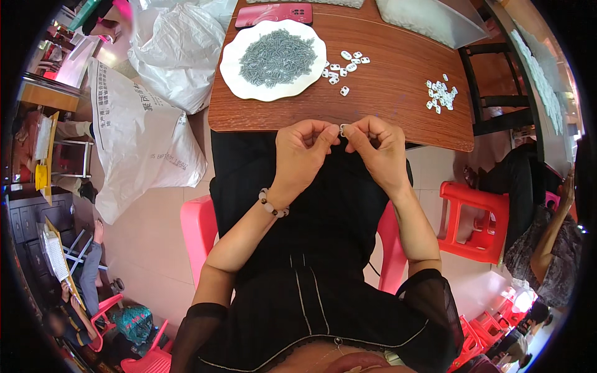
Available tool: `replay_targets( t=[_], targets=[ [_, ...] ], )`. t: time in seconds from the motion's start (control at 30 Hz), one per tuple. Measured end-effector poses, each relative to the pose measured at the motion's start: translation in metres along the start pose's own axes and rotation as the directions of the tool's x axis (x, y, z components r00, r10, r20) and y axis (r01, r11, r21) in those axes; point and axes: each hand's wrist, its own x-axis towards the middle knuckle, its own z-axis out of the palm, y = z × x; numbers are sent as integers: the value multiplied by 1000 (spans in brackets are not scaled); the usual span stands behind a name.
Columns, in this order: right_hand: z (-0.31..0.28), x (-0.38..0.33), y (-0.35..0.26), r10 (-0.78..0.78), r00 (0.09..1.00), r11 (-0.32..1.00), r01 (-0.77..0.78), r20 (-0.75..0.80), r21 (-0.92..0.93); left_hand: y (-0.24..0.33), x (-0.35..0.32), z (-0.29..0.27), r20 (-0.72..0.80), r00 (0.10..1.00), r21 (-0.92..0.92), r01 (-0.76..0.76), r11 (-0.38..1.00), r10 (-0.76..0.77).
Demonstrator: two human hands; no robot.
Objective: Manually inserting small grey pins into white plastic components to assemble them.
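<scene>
Just off the table's near edge, my two hands meet fingertip to fingertip. My right hand (380, 152) pinches a small white plastic piece (342, 128) between thumb and finger. The closed fingertips of my left hand (301, 155) touch or nearly touch that piece; whatever they grip is too small to make out. Beyond my left hand, a scalloped white plate (235, 78) bears a heap of small grey, spring-like pieces (277, 59). Loose white plastic pieces (344, 91) with holes lie right of the plate, and another cluster of white pieces (441, 96) lies farther right.
The brown wooden table (398, 74) also bears a pink phone (273, 15) and a translucent bin (429, 22) at its far side. Large white sacks (143, 143) stand on the left. A red stool (474, 221) is at the right, and other people sit around.
</scene>
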Motion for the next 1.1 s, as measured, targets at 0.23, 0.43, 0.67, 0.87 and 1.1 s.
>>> replay_targets(
  t=[0.23, 0.43, 0.67, 0.87, 1.1],
  targets=[
    [-1, 1, 3, -8, 1000, 1000, 9, -14, 4, -1, 3, 4, -24, 999, 61, -30, 998, 32],
    [-2, 2, 1, 35, 999, 999, -35, -6, 37, 1, 6, 3, 8, 1000, 93, -13, 996, 12],
    [-1, 4, 2, 45, 999, 994, -42, -29, 105, -2, 7, -1, 65, 997, -93, 43, 995, -37],
    [-3, 4, -2, 59, 998, 992, -55, -32, 112, -2, 4, -5, 67, 995, -121, 86, 989, -78],
    [-4, 3, -2, 61, 998, 993, -57, -35, 102, 0, 2, -4, 48, 994, -187, 102, 977, -94]
  ],
)
